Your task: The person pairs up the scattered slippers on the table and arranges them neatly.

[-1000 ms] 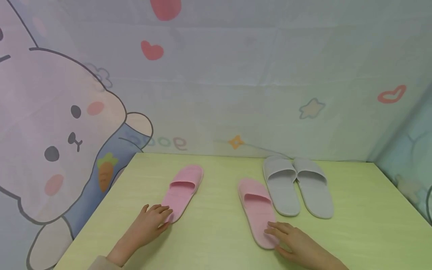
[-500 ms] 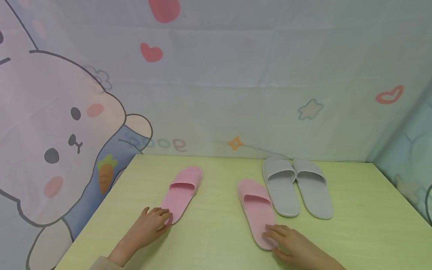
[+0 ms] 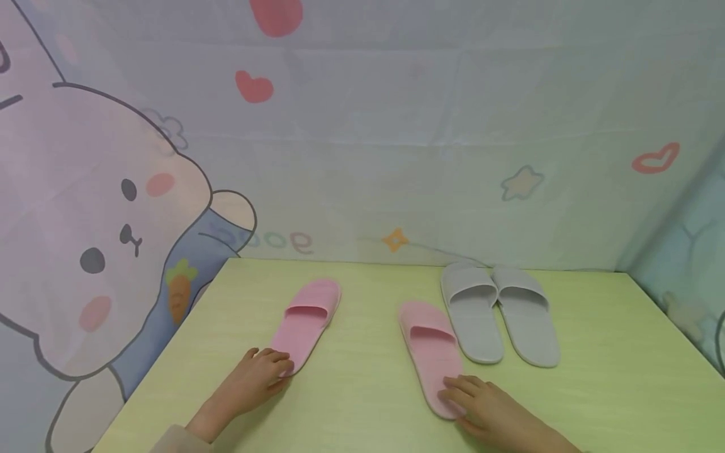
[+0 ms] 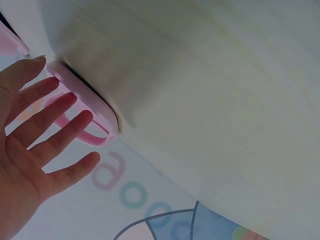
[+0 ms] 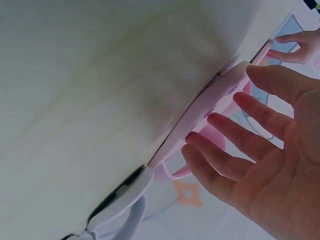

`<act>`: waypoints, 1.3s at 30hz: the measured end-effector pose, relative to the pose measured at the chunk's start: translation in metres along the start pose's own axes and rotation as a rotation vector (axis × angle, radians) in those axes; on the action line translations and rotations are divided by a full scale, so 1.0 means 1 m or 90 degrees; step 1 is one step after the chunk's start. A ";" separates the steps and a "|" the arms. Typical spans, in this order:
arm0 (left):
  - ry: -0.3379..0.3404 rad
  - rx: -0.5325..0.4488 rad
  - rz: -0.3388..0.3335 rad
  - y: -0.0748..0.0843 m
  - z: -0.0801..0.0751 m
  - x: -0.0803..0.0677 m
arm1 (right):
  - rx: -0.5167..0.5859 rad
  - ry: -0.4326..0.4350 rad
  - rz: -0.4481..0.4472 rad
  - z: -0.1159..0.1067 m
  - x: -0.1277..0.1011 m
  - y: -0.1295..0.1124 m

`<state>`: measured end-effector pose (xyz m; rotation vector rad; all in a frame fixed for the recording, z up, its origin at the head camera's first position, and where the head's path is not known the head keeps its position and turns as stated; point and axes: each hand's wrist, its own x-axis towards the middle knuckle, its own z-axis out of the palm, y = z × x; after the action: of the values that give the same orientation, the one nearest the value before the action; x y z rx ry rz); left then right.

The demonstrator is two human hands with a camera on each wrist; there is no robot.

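Two pink slippers lie apart on the table, toes pointing away from me. Over the heel of the left pink slipper (image 3: 304,327) is my left hand (image 3: 249,384), its fingers loosely spread. In the left wrist view those fingers reach along the slipper's sole (image 4: 95,100) without curling round it. My right hand (image 3: 493,409) is at the heel of the right pink slipper (image 3: 433,362). The right wrist view has its fingers nearly straight over that sole (image 5: 197,112), the thumb by the heel end. Whether the fingertips touch either slipper is hard to tell.
A pair of grey slippers, the left one (image 3: 476,324) and the right one (image 3: 528,327), stands side by side at the back right, close beside the right pink slipper. Behind the pale green table (image 3: 362,402) hangs a printed cloth (image 3: 362,126) with a cartoon rabbit.
My left hand has shifted slightly right, further over the left pink slipper's heel. My right hand has moved a little left along the other heel. The slippers stay in place.
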<state>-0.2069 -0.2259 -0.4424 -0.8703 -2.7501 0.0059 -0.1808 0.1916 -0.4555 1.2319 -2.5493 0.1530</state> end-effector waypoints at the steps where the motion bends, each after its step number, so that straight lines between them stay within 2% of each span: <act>1: 0.000 0.003 0.004 -0.001 0.000 0.000 | -0.001 -0.002 0.003 0.000 0.000 0.000; 6: -0.003 0.016 0.018 -0.005 0.000 0.000 | -0.006 0.003 -0.001 -0.002 0.003 -0.001; 16: 0.007 0.013 0.044 -0.011 0.003 0.000 | -0.059 0.069 -0.048 0.004 0.008 0.003; 24: 0.020 0.020 0.052 -0.012 0.004 0.000 | -0.069 0.058 -0.051 0.002 0.008 0.003; 39: 0.039 -0.012 0.057 -0.013 0.008 -0.002 | -0.057 0.016 -0.037 0.002 0.007 0.003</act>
<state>-0.2148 -0.2372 -0.4494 -0.9823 -2.6571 -0.0294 -0.1876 0.1882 -0.4552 1.2601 -2.4674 0.0402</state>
